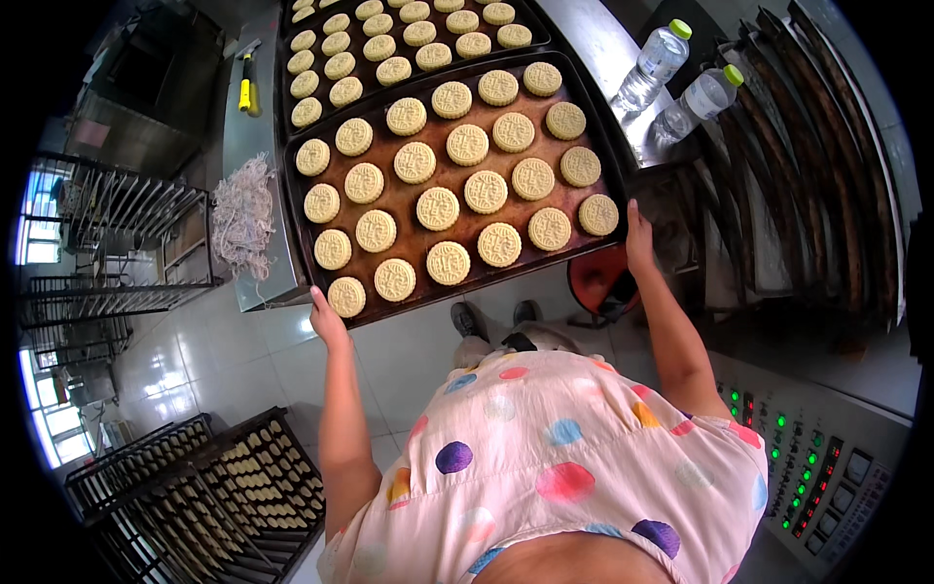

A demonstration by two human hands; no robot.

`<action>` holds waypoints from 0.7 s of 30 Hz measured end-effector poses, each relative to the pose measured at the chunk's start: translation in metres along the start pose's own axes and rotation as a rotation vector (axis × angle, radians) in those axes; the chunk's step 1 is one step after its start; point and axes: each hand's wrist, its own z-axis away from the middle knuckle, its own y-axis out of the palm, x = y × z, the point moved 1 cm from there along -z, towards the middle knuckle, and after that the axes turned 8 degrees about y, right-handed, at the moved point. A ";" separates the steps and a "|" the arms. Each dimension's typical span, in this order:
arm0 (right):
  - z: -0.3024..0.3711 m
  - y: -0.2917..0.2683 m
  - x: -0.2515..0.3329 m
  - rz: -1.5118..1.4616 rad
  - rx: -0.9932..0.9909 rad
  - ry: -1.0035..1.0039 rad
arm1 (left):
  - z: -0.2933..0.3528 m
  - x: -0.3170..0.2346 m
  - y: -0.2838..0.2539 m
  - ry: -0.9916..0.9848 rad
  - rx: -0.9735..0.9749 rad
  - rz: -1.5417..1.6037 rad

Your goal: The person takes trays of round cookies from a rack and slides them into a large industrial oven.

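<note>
With both hands I grip the near corners of a dark baking tray. My left hand is closed on its near left corner, thumb on the rim. My right hand holds the near right corner, thumb up along the edge. Rows of round, pale yellow pastries with stamped tops and scalloped edges lie on the tray. Fingers beneath the tray are hidden. Directly beyond it, a second tray of the same pastries sits on the metal table, close against the first.
Loose white strings and a yellow-handled tool lie on the table's left side. Two water bottles stand at right. Stacked trays fill the far right, above a control panel. A loaded rack stands lower left; a red bucket-like container is below.
</note>
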 end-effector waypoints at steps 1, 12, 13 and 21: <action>-0.007 0.003 0.004 0.002 -0.014 -0.008 | -0.003 -0.002 0.007 0.008 -0.011 -0.006; -0.044 0.029 0.003 -0.087 -0.138 -0.145 | -0.029 0.002 0.026 0.155 -0.170 -0.245; -0.046 0.029 0.002 -0.080 -0.139 -0.163 | -0.030 0.003 0.026 0.158 -0.150 -0.272; -0.050 0.036 0.002 -0.105 -0.189 -0.247 | -0.025 -0.005 0.027 0.220 -0.175 -0.221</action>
